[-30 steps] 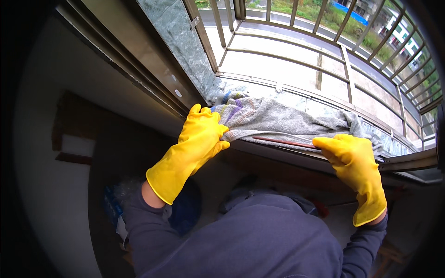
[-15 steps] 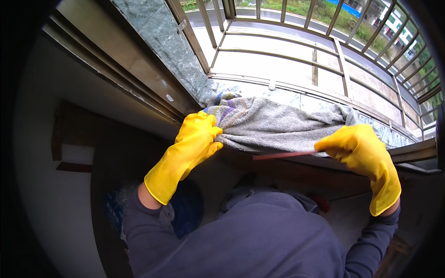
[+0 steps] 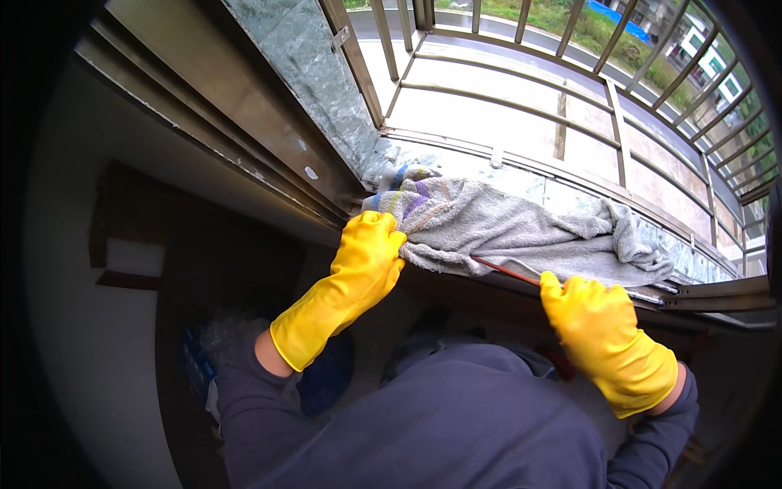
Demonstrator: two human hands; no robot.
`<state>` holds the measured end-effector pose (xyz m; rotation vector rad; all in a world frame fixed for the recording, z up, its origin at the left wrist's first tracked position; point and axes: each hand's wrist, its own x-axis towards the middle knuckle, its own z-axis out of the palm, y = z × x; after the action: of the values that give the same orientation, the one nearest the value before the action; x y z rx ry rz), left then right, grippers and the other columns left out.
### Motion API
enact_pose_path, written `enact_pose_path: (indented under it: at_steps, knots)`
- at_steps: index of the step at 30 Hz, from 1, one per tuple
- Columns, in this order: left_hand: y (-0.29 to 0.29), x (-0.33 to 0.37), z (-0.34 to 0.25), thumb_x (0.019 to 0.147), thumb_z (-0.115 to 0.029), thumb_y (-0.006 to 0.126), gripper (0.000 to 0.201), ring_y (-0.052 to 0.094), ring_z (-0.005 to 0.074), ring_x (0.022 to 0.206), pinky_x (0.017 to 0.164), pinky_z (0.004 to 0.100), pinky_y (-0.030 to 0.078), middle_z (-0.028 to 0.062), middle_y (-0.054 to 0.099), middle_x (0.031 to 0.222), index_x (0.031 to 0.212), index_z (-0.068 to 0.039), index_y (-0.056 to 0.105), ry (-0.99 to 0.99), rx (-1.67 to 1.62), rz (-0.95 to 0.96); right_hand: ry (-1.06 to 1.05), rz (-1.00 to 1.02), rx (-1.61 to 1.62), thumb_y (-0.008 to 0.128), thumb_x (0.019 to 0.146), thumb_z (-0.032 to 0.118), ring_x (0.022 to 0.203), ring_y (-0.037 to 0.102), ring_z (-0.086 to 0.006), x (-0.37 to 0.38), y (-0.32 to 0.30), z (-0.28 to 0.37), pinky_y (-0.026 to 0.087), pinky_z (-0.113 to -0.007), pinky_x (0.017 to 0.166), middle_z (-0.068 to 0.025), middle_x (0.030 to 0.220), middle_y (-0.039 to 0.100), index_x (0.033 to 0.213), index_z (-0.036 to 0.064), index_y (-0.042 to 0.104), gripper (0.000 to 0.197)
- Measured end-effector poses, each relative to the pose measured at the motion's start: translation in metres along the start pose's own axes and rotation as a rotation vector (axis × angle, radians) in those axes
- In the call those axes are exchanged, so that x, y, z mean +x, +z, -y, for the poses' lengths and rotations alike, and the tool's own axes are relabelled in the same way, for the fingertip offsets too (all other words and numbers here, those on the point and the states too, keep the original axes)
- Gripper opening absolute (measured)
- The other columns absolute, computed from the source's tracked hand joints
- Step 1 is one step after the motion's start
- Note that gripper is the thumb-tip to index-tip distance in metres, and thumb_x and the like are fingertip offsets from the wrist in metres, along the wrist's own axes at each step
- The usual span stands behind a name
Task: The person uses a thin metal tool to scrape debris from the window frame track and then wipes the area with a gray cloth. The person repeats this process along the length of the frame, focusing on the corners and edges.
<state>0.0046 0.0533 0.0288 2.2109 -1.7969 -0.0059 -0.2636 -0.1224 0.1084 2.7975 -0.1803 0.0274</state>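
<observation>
A grey towel (image 3: 521,224) with purple, yellow and blue markings at its left end lies bunched along the window sill. My left hand (image 3: 362,261), in a yellow rubber glove, is closed on the towel's near left edge. Also gloved in yellow, my right hand (image 3: 607,334) grips a thin reddish stick (image 3: 507,270) just in front of the towel. The stick points left, and its far tip meets the towel's near edge. What the stick is exactly, I cannot make out; its other end is hidden in my fist.
Beyond the marble sill (image 3: 562,194) runs a metal window track, then a cage of metal bars (image 3: 521,106). A brown frame (image 3: 220,106) rises on the left, beside a marble-faced strip (image 3: 305,73). Below, a dark blue container (image 3: 330,379) stands near my left forearm.
My right hand has come nearer to me and left, off the towel's right end. The stick has tilted, its tip now at the towel. My left hand stays on the cloth.
</observation>
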Motion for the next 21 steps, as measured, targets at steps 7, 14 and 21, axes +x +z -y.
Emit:
enact_pose_path:
  at_steps: [7,14,21]
  knots:
    - [0.023,-0.004,0.011,0.063,-0.005,0.069,0.026,0.056,0.0356,0.097,0.085,0.0456,0.044,0.0133,0.06,0.096,0.09,-0.003,0.068,-0.013,-0.14,-0.203,-0.108,-0.148,-0.049,0.062,0.083,0.012,0.053,0.052,-0.0195,0.039,0.007,0.041,0.039,-0.036,0.042,-0.006,0.064,0.051,0.106,-0.0042,0.063,0.028]
    - [0.024,-0.002,0.011,0.068,0.002,0.069,0.021,0.056,0.0285,0.093,0.085,0.0371,0.044,0.0094,0.059,0.092,0.089,-0.003,0.067,-0.104,-0.418,-0.343,0.103,-0.115,0.758,0.065,0.086,0.012,0.061,0.064,-0.0197,0.044,0.071,0.027,0.048,-0.033,0.051,-0.0062,0.07,0.062,0.111,0.0038,0.068,0.026]
    - [-0.053,0.138,-0.003,0.079,0.019,0.05,0.039,0.062,0.0164,0.104,0.089,0.0263,0.05,0.0077,0.066,0.108,0.106,-0.006,0.067,0.214,-0.788,-0.751,0.825,-0.409,1.926,0.061,0.099,0.012,0.044,0.041,-0.0022,0.049,0.051,0.004,0.028,-0.018,0.041,0.0009,0.066,0.06,0.116,0.0057,0.07,0.02]
